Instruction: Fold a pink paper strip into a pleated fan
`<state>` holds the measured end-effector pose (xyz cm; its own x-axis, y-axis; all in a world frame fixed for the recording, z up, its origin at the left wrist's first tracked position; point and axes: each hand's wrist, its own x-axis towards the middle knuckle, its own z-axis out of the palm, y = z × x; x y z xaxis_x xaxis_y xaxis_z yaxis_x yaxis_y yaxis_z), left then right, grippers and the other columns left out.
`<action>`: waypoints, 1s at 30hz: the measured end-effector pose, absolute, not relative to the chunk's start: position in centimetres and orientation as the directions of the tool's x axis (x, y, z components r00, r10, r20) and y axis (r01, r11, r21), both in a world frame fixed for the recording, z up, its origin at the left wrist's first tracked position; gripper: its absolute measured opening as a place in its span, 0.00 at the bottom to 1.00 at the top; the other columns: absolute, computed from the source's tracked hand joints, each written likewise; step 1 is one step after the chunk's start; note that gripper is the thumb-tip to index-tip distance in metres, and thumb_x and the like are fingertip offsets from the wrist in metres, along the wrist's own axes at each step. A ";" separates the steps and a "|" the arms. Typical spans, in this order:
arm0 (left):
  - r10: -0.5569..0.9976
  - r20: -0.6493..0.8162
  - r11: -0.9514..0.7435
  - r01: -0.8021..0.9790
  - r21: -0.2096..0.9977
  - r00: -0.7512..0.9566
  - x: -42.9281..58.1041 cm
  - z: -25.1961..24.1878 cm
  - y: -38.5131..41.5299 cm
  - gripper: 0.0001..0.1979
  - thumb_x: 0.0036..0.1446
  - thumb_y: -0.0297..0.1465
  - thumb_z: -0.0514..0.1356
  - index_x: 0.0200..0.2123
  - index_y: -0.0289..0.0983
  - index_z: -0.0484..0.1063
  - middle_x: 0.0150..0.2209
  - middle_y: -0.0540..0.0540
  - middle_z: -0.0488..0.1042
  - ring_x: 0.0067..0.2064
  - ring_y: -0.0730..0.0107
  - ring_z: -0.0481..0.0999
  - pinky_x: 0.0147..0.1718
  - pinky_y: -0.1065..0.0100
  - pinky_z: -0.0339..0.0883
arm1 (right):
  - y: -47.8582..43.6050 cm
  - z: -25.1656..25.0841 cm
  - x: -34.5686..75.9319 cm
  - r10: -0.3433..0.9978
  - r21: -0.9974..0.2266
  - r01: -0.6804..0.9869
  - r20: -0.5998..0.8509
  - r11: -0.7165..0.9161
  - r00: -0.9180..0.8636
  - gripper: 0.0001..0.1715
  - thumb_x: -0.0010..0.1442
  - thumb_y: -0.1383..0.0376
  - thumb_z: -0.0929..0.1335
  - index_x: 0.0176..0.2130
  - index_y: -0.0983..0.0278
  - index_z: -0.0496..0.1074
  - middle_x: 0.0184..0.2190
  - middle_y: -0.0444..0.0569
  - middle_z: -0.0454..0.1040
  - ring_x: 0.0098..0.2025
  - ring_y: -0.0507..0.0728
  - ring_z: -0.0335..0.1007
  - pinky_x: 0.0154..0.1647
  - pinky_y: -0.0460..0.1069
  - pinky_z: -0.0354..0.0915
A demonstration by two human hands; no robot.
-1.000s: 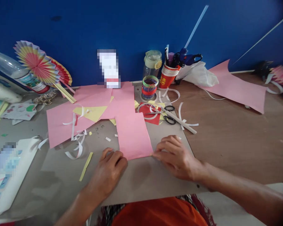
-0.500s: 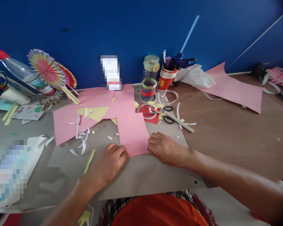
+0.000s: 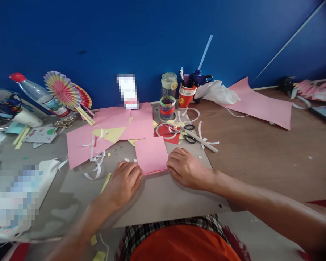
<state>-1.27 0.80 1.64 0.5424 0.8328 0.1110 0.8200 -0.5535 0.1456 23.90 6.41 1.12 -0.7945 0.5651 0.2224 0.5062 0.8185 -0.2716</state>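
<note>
A pink sheet of paper (image 3: 151, 154) lies on the grey board in front of me, its near edge folded into a narrow strip. My left hand (image 3: 128, 178) grips the near left corner with curled fingers. On the near right corner, my right hand (image 3: 182, 165) is closed the same way, thumb side against the paper. The fingertips of both hands are partly hidden. Just beyond lie more pink sheets (image 3: 139, 123), with a yellow paper scrap (image 3: 112, 134) on them. Black-handled scissors (image 3: 189, 135) rest near a red paper piece (image 3: 163, 136).
A phone (image 3: 128, 92) leans on the blue wall. Behind the scissors stand a clear bottle (image 3: 168, 81), a roll of coloured tapes (image 3: 167, 108) and a red paper cup of tools (image 3: 187, 97). Folded paper fans (image 3: 62, 88) and a plastic bottle (image 3: 38, 92) are at left.
The pink sheet shows shorter, its near part folded over, and both hands still hold its near corners. The whole view has shifted slightly.
</note>
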 end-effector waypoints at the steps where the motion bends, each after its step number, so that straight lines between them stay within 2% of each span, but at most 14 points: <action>1: 0.849 0.123 -0.528 0.826 0.197 0.513 -1.4 2.2 0.8 0.09 0.62 0.26 0.47 0.32 0.36 0.65 0.33 0.47 0.70 0.36 0.66 0.68 0.41 0.62 0.58 | 6.5 1.7 24.0 0.574 -0.312 0.498 0.241 0.809 -0.782 0.09 0.61 0.69 0.60 0.32 0.67 0.68 0.33 0.52 0.68 0.37 0.56 0.57 0.41 0.52 0.54; 3: 0.885 0.102 -0.462 0.831 0.311 0.454 -1.5 3.5 0.7 0.10 0.64 0.28 0.46 0.32 0.37 0.64 0.30 0.48 0.69 0.34 0.68 0.67 0.40 0.63 0.58 | 6.4 3.2 24.2 0.592 -0.412 0.473 0.237 0.779 -0.770 0.11 0.62 0.70 0.58 0.33 0.68 0.67 0.33 0.53 0.68 0.35 0.55 0.58 0.40 0.51 0.55; 5: 0.912 0.019 -0.379 0.824 0.422 0.409 -1.6 5.2 0.4 0.13 0.65 0.31 0.44 0.30 0.38 0.64 0.29 0.49 0.69 0.34 0.68 0.67 0.40 0.64 0.58 | 6.2 5.1 24.4 0.614 -0.549 0.448 0.157 0.706 -0.774 0.11 0.62 0.71 0.58 0.32 0.68 0.67 0.30 0.50 0.68 0.32 0.53 0.58 0.37 0.49 0.56; 9: 0.897 -0.293 -0.092 0.788 0.609 0.331 -2.1 8.9 -0.3 0.17 0.64 0.40 0.46 0.30 0.38 0.65 0.29 0.50 0.68 0.34 0.70 0.66 0.33 0.70 0.59 | 5.1 9.5 25.0 0.669 -0.765 0.517 -0.154 0.385 -0.727 0.10 0.61 0.68 0.59 0.30 0.64 0.66 0.26 0.43 0.68 0.26 0.49 0.58 0.27 0.44 0.54; 11: 0.822 -0.424 0.037 0.706 0.707 0.381 -2.4 10.3 -0.6 0.18 0.62 0.44 0.47 0.29 0.38 0.65 0.27 0.52 0.65 0.30 0.73 0.63 0.28 0.72 0.57 | 4.7 11.3 25.3 0.629 -0.806 0.533 -0.279 0.258 -0.725 0.09 0.60 0.66 0.61 0.30 0.64 0.68 0.25 0.41 0.68 0.25 0.48 0.58 0.25 0.43 0.53; 14: 0.716 -0.522 0.188 0.591 0.784 0.464 -2.6 11.2 -0.4 0.19 0.59 0.46 0.51 0.27 0.37 0.65 0.24 0.53 0.61 0.26 0.76 0.59 0.25 0.73 0.54 | 4.9 12.2 25.4 0.538 -0.851 0.513 -0.384 0.109 -0.751 0.06 0.56 0.65 0.63 0.30 0.64 0.69 0.25 0.41 0.69 0.25 0.48 0.59 0.25 0.43 0.54; 19: 0.693 -0.582 0.345 0.514 0.785 0.424 -2.4 10.0 0.9 0.18 0.55 0.46 0.57 0.28 0.35 0.66 0.24 0.54 0.61 0.25 0.78 0.57 0.23 0.73 0.51 | 6.8 9.0 24.6 0.442 -0.896 0.388 -0.443 -0.214 -0.780 0.07 0.51 0.64 0.65 0.27 0.66 0.68 0.20 0.40 0.65 0.23 0.47 0.56 0.26 0.44 0.55; 21: 0.716 -0.580 0.367 0.496 0.787 0.389 -2.4 9.4 1.1 0.17 0.54 0.45 0.58 0.35 0.36 0.66 0.24 0.55 0.61 0.24 0.78 0.57 0.23 0.73 0.51 | 7.4 7.9 24.4 0.440 -0.881 0.371 -0.469 -0.293 -0.766 0.07 0.49 0.64 0.66 0.26 0.66 0.67 0.19 0.40 0.64 0.22 0.47 0.56 0.24 0.43 0.55; 23: 0.737 -0.559 0.361 0.478 0.800 0.379 -2.4 9.0 1.0 0.22 0.54 0.43 0.58 0.49 0.39 0.61 0.23 0.57 0.59 0.24 0.77 0.56 0.23 0.73 0.51 | 7.7 7.4 24.5 0.441 -0.880 0.378 -0.472 -0.287 -0.763 0.07 0.48 0.64 0.66 0.26 0.66 0.68 0.18 0.40 0.64 0.22 0.47 0.56 0.24 0.43 0.55; 25: 0.764 -0.524 0.313 0.494 0.811 0.376 -2.2 8.8 0.8 0.26 0.56 0.42 0.57 0.55 0.42 0.55 0.23 0.58 0.58 0.24 0.77 0.55 0.23 0.73 0.52 | 7.9 7.3 24.7 0.463 -0.883 0.441 -0.462 -0.161 -0.756 0.06 0.49 0.64 0.65 0.27 0.66 0.69 0.20 0.41 0.66 0.22 0.47 0.58 0.25 0.43 0.55; 28: 0.815 -0.477 0.196 0.619 0.761 0.328 -1.4 7.7 0.6 0.21 0.58 0.41 0.53 0.54 0.40 0.58 0.24 0.57 0.58 0.26 0.75 0.60 0.28 0.72 0.56 | 7.9 6.7 24.5 0.553 -0.791 0.601 -0.453 0.113 -0.699 0.06 0.51 0.67 0.63 0.27 0.65 0.70 0.23 0.42 0.70 0.24 0.48 0.61 0.24 0.43 0.55; 30: 0.849 -0.440 0.112 0.713 0.692 0.293 -0.8 6.1 0.8 0.17 0.59 0.39 0.51 0.50 0.39 0.62 0.23 0.56 0.60 0.27 0.72 0.62 0.28 0.70 0.58 | 7.8 5.8 23.9 0.602 -0.688 0.694 -0.467 0.214 -0.648 0.08 0.50 0.69 0.62 0.27 0.64 0.71 0.26 0.44 0.73 0.27 0.50 0.65 0.25 0.43 0.56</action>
